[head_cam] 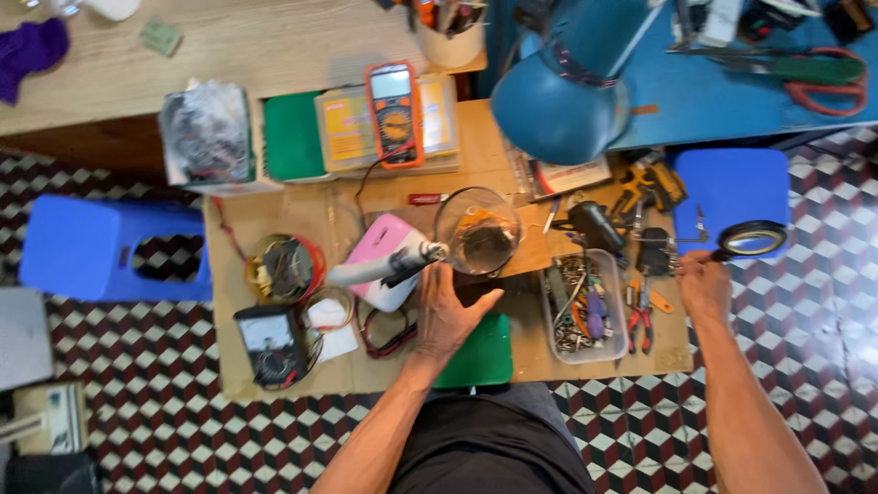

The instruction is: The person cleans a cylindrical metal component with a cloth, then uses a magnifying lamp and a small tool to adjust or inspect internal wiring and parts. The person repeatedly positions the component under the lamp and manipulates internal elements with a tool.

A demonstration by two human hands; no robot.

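My left hand (446,313) lies on the low wooden table (274,220) with its fingers spread and nothing in it. It rests beside a green mat (483,355), just below a round glass lens on a stand (477,230). A grey-handled tool (380,267) lies across a pink box (377,245) just left of the hand. My right hand (702,279) is out at the table's right edge, its fingers closed on the rim of a black ring (752,240), possibly a tape roll, held over a blue stool (732,187).
An orange multimeter (395,110), a needle meter (270,340), a coil of wire (285,267) and a clear tray of small tools (581,306) crowd the table. A blue lamp head (562,91) hangs above. Another blue stool (101,247) stands on the left, on patterned floor tiles.
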